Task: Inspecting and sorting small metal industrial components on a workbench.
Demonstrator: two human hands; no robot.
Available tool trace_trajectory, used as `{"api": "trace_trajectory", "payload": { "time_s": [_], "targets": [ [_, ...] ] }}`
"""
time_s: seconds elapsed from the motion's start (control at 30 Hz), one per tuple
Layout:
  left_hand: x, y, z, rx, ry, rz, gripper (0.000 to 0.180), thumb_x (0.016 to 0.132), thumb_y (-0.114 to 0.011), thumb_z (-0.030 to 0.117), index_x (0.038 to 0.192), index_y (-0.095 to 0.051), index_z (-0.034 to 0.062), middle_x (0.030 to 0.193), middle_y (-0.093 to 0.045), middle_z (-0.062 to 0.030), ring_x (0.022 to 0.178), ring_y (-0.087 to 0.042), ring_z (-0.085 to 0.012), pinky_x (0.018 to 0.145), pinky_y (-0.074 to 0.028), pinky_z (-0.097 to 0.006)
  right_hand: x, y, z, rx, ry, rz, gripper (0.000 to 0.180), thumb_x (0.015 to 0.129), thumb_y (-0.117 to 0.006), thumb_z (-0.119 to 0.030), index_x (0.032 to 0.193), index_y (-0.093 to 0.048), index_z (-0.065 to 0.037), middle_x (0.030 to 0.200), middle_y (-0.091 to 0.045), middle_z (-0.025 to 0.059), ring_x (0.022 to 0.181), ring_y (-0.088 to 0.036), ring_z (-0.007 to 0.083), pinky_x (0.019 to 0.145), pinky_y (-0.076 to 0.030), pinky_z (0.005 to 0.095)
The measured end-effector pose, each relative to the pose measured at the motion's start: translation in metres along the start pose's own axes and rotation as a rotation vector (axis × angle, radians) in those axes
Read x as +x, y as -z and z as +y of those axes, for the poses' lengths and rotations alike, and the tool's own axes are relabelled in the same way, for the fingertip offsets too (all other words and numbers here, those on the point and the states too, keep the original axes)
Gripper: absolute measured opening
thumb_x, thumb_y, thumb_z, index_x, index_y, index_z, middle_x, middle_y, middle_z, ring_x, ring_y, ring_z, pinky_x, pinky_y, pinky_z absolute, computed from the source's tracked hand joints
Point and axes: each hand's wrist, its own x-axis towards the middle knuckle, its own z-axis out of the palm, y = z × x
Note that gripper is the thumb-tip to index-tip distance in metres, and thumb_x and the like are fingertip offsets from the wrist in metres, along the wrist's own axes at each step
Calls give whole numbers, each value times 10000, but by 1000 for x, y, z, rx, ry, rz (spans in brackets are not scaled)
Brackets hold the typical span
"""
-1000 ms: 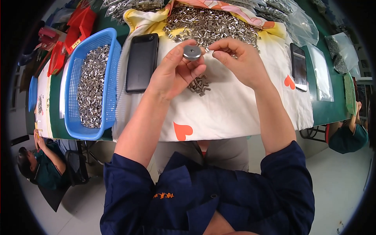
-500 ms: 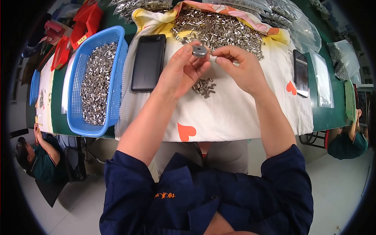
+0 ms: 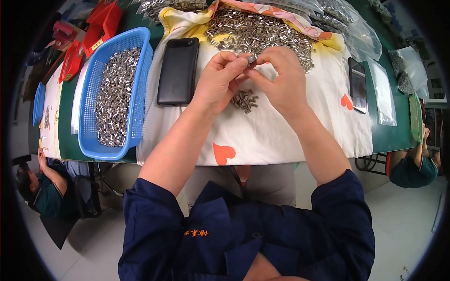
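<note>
The fingertips of both hands meet on 1 small round grey metal disc (image 3: 250, 58), pinched from 2 sides so it hangs just above the cloth where both thumbs can work it. The left hand (image 3: 220, 77) closes on its left edge, thumb and forefinger together; the right hand (image 3: 281, 77) closes on its right edge the same way. Directly beneath, a small heap of short silver metal tubes (image 3: 244, 99) lies on the white cloth with orange hearts (image 3: 262, 136), near enough to pick from. A larger spread of silver tubes (image 3: 258, 33) covers the cloth's far edge. A black smartphone (image 3: 178, 70) lies near the cloth's left edge, and beside it a blue plastic basket (image 3: 140, 93) holds more tubes.
</note>
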Motion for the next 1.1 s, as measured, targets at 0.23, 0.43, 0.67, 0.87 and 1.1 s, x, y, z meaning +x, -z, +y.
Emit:
{"api": "trace_trajectory", "payload": {
  "time_s": [0.23, 0.43, 0.67, 0.87, 1.1],
  "targets": [
    [-3, -6, 1, 62, -41, 52, 137, 772, -622, 37, 825, -508, 93, 965, -560, -42, 797, -563, -110, 710, -472, -230, -5, -7, 0, -104, 51, 58, 151, 600, -644, -76, 728, -564, -71, 811, -561, 47, 795, -519, 233, 729, -383, 350],
    [-4, -10, 1, 211, -122, 82, 177, 750, -642, 26, 886, -531, 43, 853, -578, -42, 777, -556, -105, 698, -461, -218, -3, -5, 1, -103, 72, 76, 124, 608, -628, -66, 709, -556, -72, 761, -571, 42, 769, -529, 226, 707, -379, 341],
    [-2, -11, 12, 426, -256, 165, 210, 757, -632, 23, 951, -553, 17, 865, -587, -49, 789, -568, -115, 726, -469, -227, -10, 6, 2, -85, -63, -514, 92, 690, -568, -106, 756, -576, -42, 775, -577, 58, 792, -540, 261, 698, -421, 368],
    [-3, -15, 13, 538, -385, 132, 215, 735, -656, 24, 933, -573, 8, 827, -591, -32, 753, -545, -80, 689, -453, -203, -43, -13, -19, -44, -26, -537, 303, 779, -487, -143, 1057, -533, -33, 1161, -479, 106, 1152, -392, 251, 950, -337, 334],
    [-9, -34, -5, 892, -314, -28, 197, 691, -689, 82, 875, -622, 61, 790, -604, -18, 742, -566, -110, 666, -463, -229, -63, -4, -37, -92, 10, -581, 313, 720, -513, -78, 1027, -562, -43, 1107, -509, 117, 1099, -423, 284, 937, -354, 350]
  ]
}}
